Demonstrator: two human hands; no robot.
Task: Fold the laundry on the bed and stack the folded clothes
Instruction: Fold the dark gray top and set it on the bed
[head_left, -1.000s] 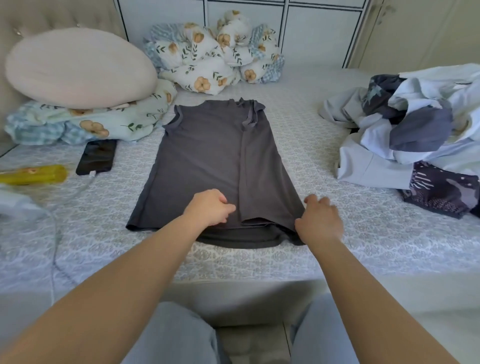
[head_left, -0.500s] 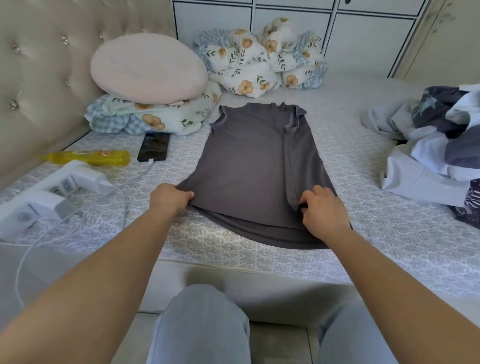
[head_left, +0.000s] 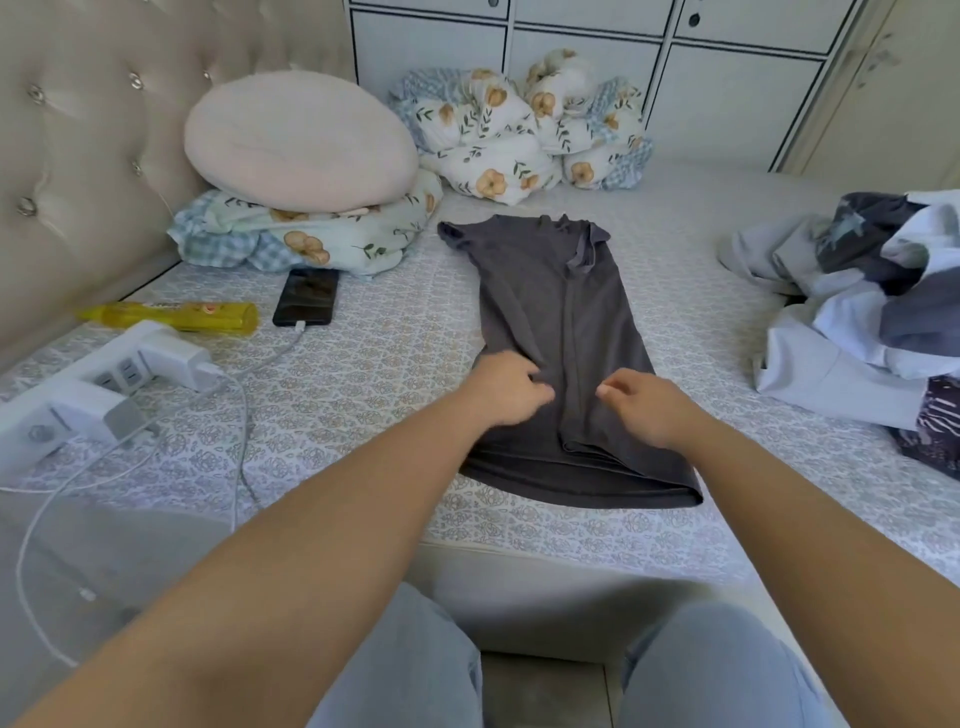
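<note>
A dark grey shirt lies flat on the patterned bed sheet, folded lengthwise into a narrow strip with its collar end away from me. My left hand has its fingers curled and pinches the folded-over left edge near the shirt's lower middle. Just to its right, my right hand rests on top of the shirt with loosely curled fingers that hold nothing. A heap of unfolded grey, white and navy laundry sits at the right of the bed.
A black phone on a white cable, a yellow bottle and a white power strip lie on the left. A pink pillow on floral bedding is at the back. The bed's front edge runs just below the shirt.
My left hand carried the shirt's left side over to the middle, narrowing it. My right hand left the lower right corner and moved inward onto the shirt.
</note>
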